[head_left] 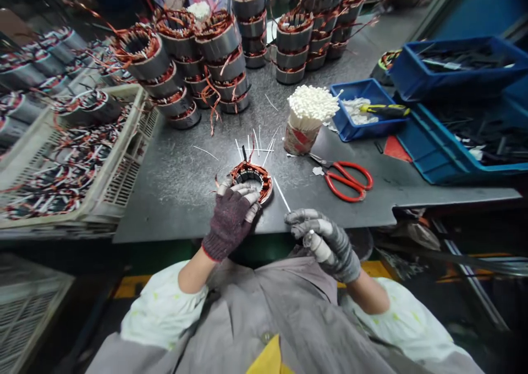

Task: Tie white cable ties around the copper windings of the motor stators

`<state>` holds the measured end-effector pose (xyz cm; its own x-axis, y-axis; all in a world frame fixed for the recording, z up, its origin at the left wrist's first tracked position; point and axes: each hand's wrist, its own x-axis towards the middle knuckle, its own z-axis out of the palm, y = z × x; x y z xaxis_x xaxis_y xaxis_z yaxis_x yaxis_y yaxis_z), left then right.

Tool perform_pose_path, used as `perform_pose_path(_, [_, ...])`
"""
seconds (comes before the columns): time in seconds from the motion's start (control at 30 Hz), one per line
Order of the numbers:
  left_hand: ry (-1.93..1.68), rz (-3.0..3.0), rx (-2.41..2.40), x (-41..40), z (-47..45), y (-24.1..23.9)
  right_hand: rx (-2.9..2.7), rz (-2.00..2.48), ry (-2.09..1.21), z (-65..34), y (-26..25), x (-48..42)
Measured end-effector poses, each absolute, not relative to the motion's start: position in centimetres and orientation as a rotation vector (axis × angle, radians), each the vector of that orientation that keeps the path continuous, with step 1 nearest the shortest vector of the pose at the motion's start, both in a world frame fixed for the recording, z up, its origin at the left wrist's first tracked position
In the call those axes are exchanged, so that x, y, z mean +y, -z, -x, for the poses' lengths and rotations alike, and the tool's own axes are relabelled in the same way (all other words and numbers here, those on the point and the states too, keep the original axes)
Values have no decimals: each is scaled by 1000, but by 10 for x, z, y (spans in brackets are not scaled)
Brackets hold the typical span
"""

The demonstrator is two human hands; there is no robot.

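Note:
A motor stator (267, 191) with copper windings around a steel core lies near the table's front edge. My left hand (233, 212), in a dark maroon glove with taped fingertips, grips its near left side, covering part of the rim. To the right, apart from the stator, my right hand (325, 239) wears a grey glove, also taped at the fingers. Between its thumb and fingers it pinches a thin white sleeve tube (281, 193), which points up and left towards the stator. Loose white tubes (266, 150) lie scattered just behind the stator, near a black lead.
Stacked stators (223, 60) stand along the back. A cup of white tubes (303, 135), red-handled scissors (348, 181) and a small blue bin (358, 124) with a yellow-black tool sit right. Larger blue bins (454, 168) stand further right; a cream crate (124, 165) of stators is left.

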<state>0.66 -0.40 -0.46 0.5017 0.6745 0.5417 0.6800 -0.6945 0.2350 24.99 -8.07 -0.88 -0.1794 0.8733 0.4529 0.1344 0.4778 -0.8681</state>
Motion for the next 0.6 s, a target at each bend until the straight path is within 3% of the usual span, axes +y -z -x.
perform_pose_path(0.6, [1139,2606,-1406,-11,-20,3,-1749,1004,-850,-231,-3,-55])
